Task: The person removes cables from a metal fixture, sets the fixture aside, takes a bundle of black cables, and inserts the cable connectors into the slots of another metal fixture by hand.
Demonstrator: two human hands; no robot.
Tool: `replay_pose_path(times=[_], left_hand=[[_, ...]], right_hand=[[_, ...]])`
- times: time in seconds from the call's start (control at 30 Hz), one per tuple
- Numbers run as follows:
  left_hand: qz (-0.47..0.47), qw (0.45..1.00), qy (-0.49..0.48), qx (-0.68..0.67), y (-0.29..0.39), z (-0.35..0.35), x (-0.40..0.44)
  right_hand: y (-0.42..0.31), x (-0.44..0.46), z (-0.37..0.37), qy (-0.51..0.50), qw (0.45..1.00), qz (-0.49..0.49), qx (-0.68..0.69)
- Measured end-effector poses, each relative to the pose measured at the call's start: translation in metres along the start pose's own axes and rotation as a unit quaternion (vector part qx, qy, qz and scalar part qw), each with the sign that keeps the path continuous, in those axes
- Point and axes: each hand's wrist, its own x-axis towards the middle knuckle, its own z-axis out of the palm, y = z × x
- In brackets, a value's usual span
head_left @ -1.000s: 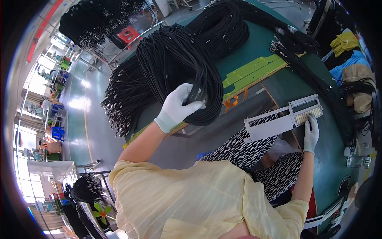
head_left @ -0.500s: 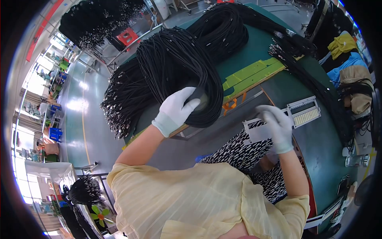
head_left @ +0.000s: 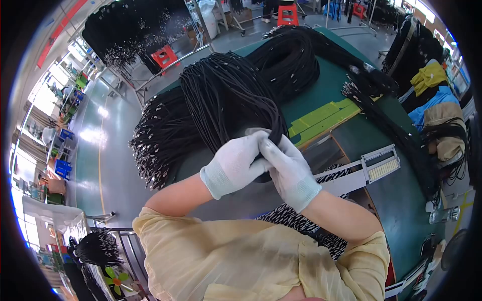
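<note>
A thick looped bundle of black cables (head_left: pixel 211 95) hangs over the near edge of the green table (head_left: pixel 329 80). My left hand (head_left: pixel 235 163), in a white glove, is closed around the near bend of this loop. Against it, my gloved right hand (head_left: pixel 290 170) grips the same bend, fingers curled over the cables. The two hands touch, and they hide part of the loop. To the right lies a white slotted frame (head_left: pixel 346 179) with a pale row of small pieces at its far end.
Green-yellow tape strips (head_left: pixel 321 121) run along the table's edge. A second cable coil (head_left: pixel 288 65) lies behind the bundle, and more cables (head_left: pixel 386 120) stretch down the right. Cloths (head_left: pixel 437 103) are piled at far right. Red stools (head_left: pixel 287 15) stand on the floor beyond.
My right hand has moved left from above the white frame to the cable loop and closed on it. My left hand has shifted slightly right and down. The view has tilted up a little.
</note>
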Motion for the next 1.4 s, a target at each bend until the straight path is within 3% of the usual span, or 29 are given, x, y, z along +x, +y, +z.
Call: replay_pose_path(times=[0.1,0.17,0.2,0.3,0.33,0.4,0.47,0.5,0.53,0.6,0.63,0.7,0.73,0.77,0.83,0.87,0.93,1.0,1.03,1.07,1.1,1.13,1.17,1.23,1.27,1.33,1.37,1.4], left_hand=[[0.026,0.998,-0.026,0.048,-0.009,0.004,-0.002],[0.096,0.988,0.067,0.098,-0.029,0.003,0.004],[0.141,0.975,0.124,0.116,-0.04,-0.001,0.009],[0.1,0.956,0.272,0.04,-0.065,-0.002,0.019],[0.055,0.949,0.304,0.057,-0.068,0.001,0.016],[0.163,0.898,0.338,0.229,-0.052,-0.013,0.03],[0.209,0.895,0.308,0.245,-0.053,-0.009,0.044],[0.231,0.87,0.358,0.248,-0.059,0.001,0.066],[0.274,0.88,0.327,0.21,-0.066,-0.001,0.069],[0.256,0.893,0.266,0.257,-0.09,-0.008,0.081],[0.256,0.891,0.251,0.28,-0.118,-0.008,0.092],[0.194,0.908,0.24,0.283,-0.155,-0.034,0.101],[0.189,0.901,0.217,0.325,-0.172,-0.05,0.107],[0.164,0.905,0.217,0.328,-0.188,-0.067,0.113],[0.075,0.905,0.194,0.371,-0.208,-0.104,0.132],[0.036,0.904,0.182,0.384,-0.215,-0.122,0.143],[0.049,0.894,0.235,0.379,-0.202,-0.157,0.16],[0.025,0.859,0.339,0.381,-0.224,-0.189,0.182],[0.011,0.846,0.363,0.391,-0.199,-0.196,0.181],[0.018,0.84,0.361,0.405,-0.193,-0.204,0.184],[0.025,0.833,0.36,0.42,-0.194,-0.212,0.19],[0.04,0.809,0.344,0.475,-0.198,-0.215,0.199],[0.046,0.81,0.308,0.496,-0.191,-0.212,0.198],[0.041,0.795,0.247,0.552,-0.183,-0.204,0.196],[0.053,0.807,0.238,0.537,-0.181,-0.205,0.193],[0.049,0.805,0.228,0.546,-0.174,-0.21,0.191],[0.076,0.783,0.277,0.552,-0.178,-0.213,0.19],[0.106,0.76,0.325,0.554,-0.183,-0.217,0.191]], right_hand=[[-0.014,0.0,0.0,0.095,0.994,-0.042,-0.034],[-0.036,-0.001,0.0,0.054,0.996,-0.063,0.044],[-0.04,0.001,0.015,0.089,0.988,-0.116,0.047],[-0.066,-0.012,0.02,0.013,0.983,-0.177,-0.038],[-0.075,-0.014,0.019,0.034,0.986,-0.148,-0.068],[-0.085,-0.016,0.018,0.029,0.98,-0.094,-0.172],[-0.095,-0.022,0.028,-0.055,0.944,0.04,-0.322],[-0.094,-0.023,0.035,-0.112,0.919,0.066,-0.373],[-0.091,-0.023,0.039,-0.174,0.884,0.016,-0.434],[-0.089,-0.028,0.043,-0.176,0.886,-0.047,-0.426],[-0.112,-0.033,0.053,-0.143,0.879,-0.001,-0.455],[-0.129,-0.046,0.046,-0.022,0.927,-0.003,-0.375],[-0.133,-0.048,0.04,0.0,0.925,-0.082,-0.371],[-0.136,-0.053,0.035,0.029,0.944,-0.094,-0.315],[-0.139,-0.05,0.02,0.049,0.935,-0.205,-0.286],[-0.146,-0.045,-0.001,-0.05,0.94,-0.246,-0.231],[-0.158,-0.05,-0.014,-0.042,0.907,-0.35,-0.231],[-0.196,-0.062,-0.042,-0.164,0.897,-0.349,-0.215],[-0.203,-0.086,-0.056,-0.016,0.9,-0.412,-0.142],[-0.225,-0.083,-0.062,-0.202,0.903,-0.346,-0.155],[-0.245,-0.078,-0.069,-0.381,0.87,-0.268,-0.162],[-0.238,-0.097,-0.084,-0.263,0.858,-0.377,-0.227],[-0.232,-0.109,-0.093,-0.261,0.858,-0.38,-0.225],[-0.224,-0.13,-0.108,-0.007,0.86,-0.414,-0.297],[-0.227,-0.144,-0.118,0.054,0.873,-0.394,-0.283],[-0.218,-0.161,-0.154,0.238,0.832,-0.426,-0.267],[-0.223,-0.167,-0.165,0.025,0.95,-0.3,-0.078],[-0.21,-0.168,-0.159,0.164,0.941,-0.289,-0.057]])
